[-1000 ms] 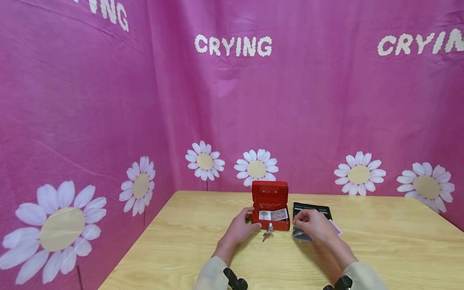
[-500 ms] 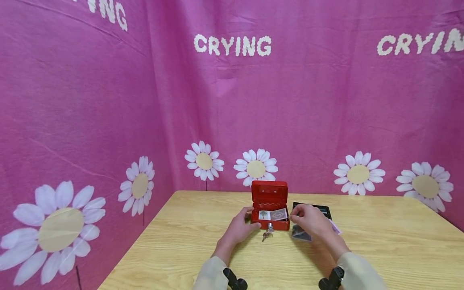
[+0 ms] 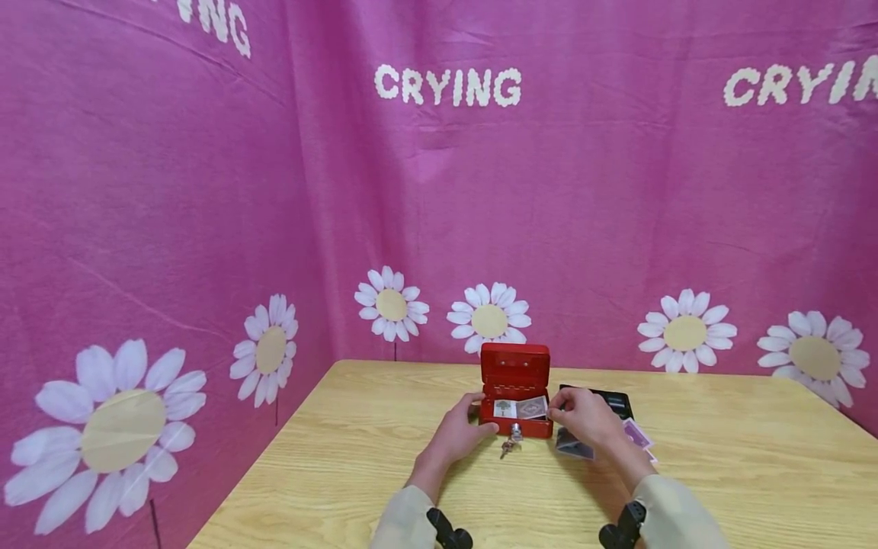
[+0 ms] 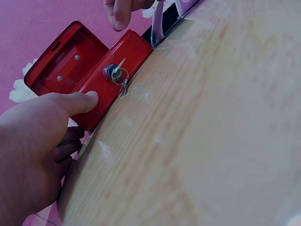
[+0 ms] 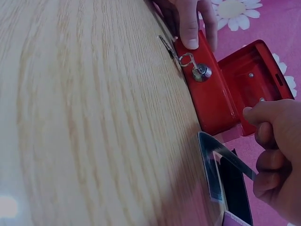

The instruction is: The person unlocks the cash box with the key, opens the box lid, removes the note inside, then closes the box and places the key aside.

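Beneath both hands a table (image 3: 315, 473) is carrying a red box (image 3: 516, 385), lid raised between them; the step in hand seems to be steadying the box while working at its right end. The left hand (image 3: 458, 427) is gripping the left end, thumb on the front wall. The right hand (image 3: 588, 418) is curling its fingers just beside the right end; whether it is pinching anything, I cannot tell. The next move seems to be calling for light, exact fingers there.

The table is showing streaky pale grain, the box smooth, probably painted metal. Beyond the right grip a black plastic-looking tray (image 3: 617, 400) is lying; nearer, a dark glossy piece (image 3: 575, 444) is bending. Between the grips, a patterned card (image 3: 531, 409) is slanting inside; below it, keys (image 3: 506, 448) are hanging from a shiny round lock (image 5: 201, 73).
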`<action>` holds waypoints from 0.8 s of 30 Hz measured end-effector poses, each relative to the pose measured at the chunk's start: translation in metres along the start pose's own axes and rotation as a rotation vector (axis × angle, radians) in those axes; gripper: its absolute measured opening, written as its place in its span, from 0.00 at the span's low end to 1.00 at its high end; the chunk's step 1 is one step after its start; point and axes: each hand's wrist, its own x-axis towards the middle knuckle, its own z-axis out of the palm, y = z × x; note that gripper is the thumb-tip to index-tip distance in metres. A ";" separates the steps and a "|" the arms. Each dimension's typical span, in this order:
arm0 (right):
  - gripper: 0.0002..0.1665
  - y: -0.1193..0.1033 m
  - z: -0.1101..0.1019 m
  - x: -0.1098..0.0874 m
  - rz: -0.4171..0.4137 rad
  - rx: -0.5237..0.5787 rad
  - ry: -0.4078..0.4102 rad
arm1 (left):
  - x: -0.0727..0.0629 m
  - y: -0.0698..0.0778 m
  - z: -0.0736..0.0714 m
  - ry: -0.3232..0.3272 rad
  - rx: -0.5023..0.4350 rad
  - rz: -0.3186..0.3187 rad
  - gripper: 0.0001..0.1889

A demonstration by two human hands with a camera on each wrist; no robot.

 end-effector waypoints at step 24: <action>0.05 -0.007 0.000 0.015 -0.035 -0.197 -0.016 | 0.001 -0.002 0.000 -0.008 -0.023 -0.004 0.32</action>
